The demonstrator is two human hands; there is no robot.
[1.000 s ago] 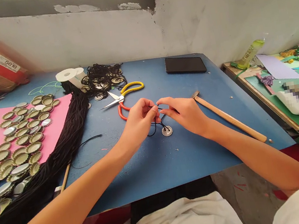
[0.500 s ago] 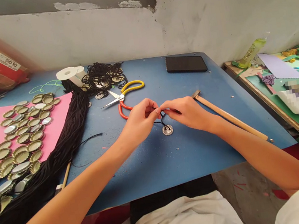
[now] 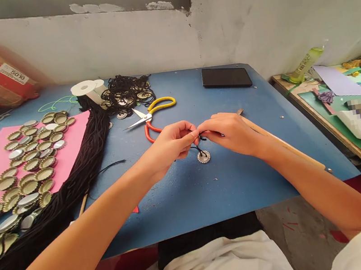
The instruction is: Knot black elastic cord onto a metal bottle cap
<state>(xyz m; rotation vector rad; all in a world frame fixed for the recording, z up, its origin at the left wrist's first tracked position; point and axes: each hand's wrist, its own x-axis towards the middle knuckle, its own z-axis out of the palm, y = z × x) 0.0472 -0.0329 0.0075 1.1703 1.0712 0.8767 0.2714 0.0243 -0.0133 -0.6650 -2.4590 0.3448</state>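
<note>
My left hand (image 3: 171,144) and my right hand (image 3: 231,132) meet fingertip to fingertip above the blue table (image 3: 210,194). Both pinch a thin black cord (image 3: 199,149) that runs down through a flattened silver bottle cap (image 3: 203,157) lying on the table just below my fingers. Each hand's fingers are closed on the cord. The stretch of cord between my fingertips is mostly hidden.
Yellow-and-red scissors (image 3: 150,114) lie behind my hands, a wooden-handled hammer (image 3: 285,146) to the right. A long bundle of black cords (image 3: 83,168), a pink sheet (image 3: 67,155) covered with several bottle caps (image 3: 25,171), a white spool (image 3: 86,89), a black tablet (image 3: 225,77) and a side table with craft paper (image 3: 348,94) surround them.
My hands have drawn together until the fingertips touch, and the cord's loose loop has been pulled short above the cap. The view shifted slightly.
</note>
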